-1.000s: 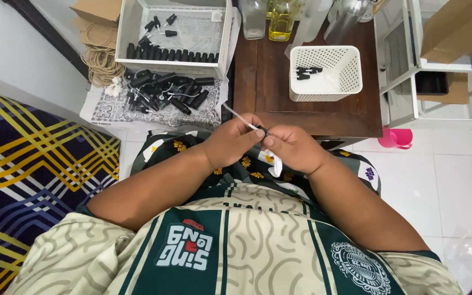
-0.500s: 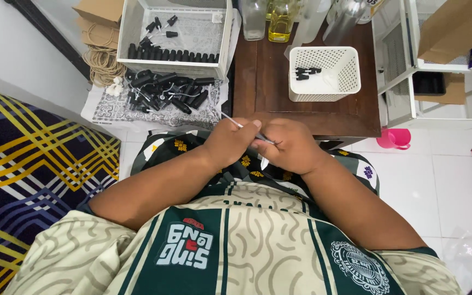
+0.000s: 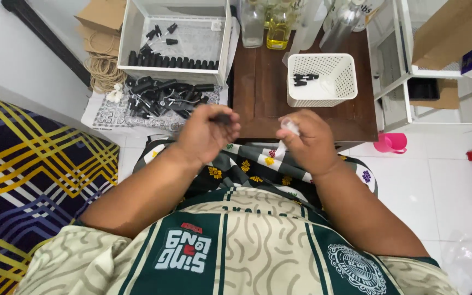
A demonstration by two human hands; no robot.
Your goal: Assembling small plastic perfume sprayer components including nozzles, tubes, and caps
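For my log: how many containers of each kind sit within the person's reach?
White perforated basket: 1
White open bin holding black caps: 1
Cardboard boxes beside the bin: 2
Pink cup on the floor: 1
Total: 5

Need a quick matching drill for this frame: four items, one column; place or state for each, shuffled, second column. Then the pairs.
Items:
1. white basket
2. pink cup
3. left hand
4. pile of black caps

Places or states:
A. on the white floor, right of the wooden table
B. on the patterned sheet, left of the table
C. on the table, a few black pieces inside
D. closed on a small black piece

Pairs: 1-C, 2-A, 3-D, 4-B
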